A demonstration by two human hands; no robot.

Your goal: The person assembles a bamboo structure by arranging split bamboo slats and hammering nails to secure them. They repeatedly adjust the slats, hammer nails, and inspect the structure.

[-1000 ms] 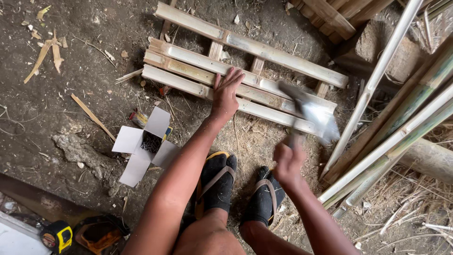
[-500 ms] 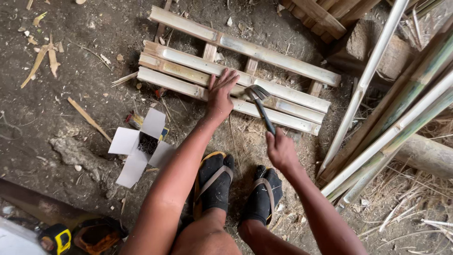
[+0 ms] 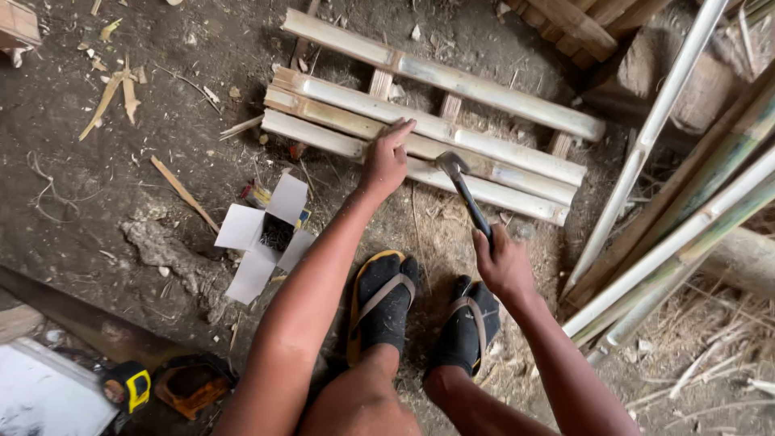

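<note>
A frame of split bamboo slats [image 3: 452,129] lies on the dirt floor, several long slats fixed across short wooden crosspieces. My left hand [image 3: 386,157] rests on the near slats, fingers pinched together at the slat surface; whether a nail is between them is too small to tell. My right hand [image 3: 500,262] grips the handle of a dark hammer [image 3: 462,187], whose head sits just above the nearest slat, right of my left hand. Both my feet in dark socks and sandals [image 3: 420,311] stand just in front of the frame.
An opened white cardboard box [image 3: 266,234] holding dark small items lies left of my left arm. Long bamboo poles [image 3: 686,218] lean at the right. A yellow tape measure [image 3: 129,386] and a saw blade [image 3: 89,319] lie at the lower left. Wood chips litter the ground.
The hammer, raised and blurred a second ago, has come down to the slat beside my left hand. My left hand stays on the slats.
</note>
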